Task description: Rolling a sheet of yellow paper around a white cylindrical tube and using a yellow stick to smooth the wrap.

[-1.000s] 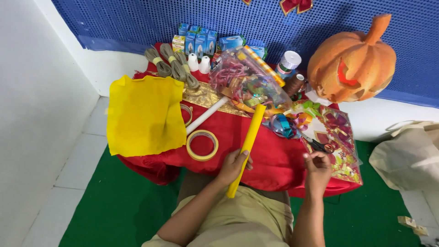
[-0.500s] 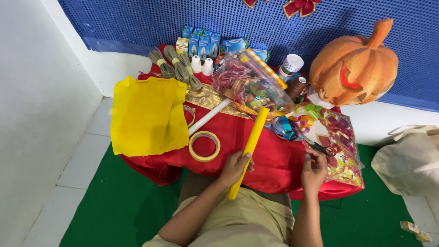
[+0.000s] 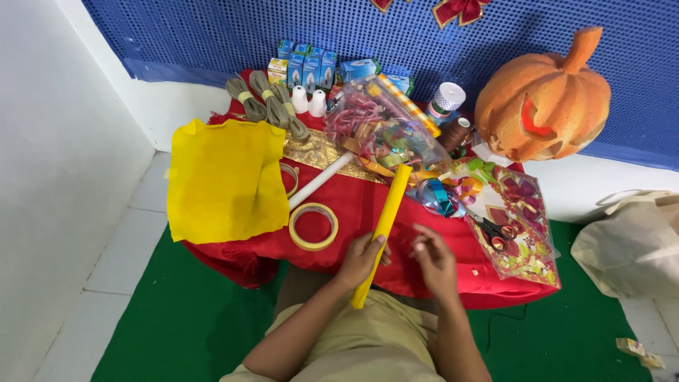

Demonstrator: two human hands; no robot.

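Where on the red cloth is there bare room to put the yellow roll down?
Bare red cloth lies between the tape ring, the white tube and the yellow roll held by the left hand. A smaller strip lies between the right hand and the scissors. The back, around the ribbon bags, is crowded.

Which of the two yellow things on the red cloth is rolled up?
The yellow roll, a long thin tube gripped by the left hand. The yellow sheet lies spread flat at the cloth's left end.
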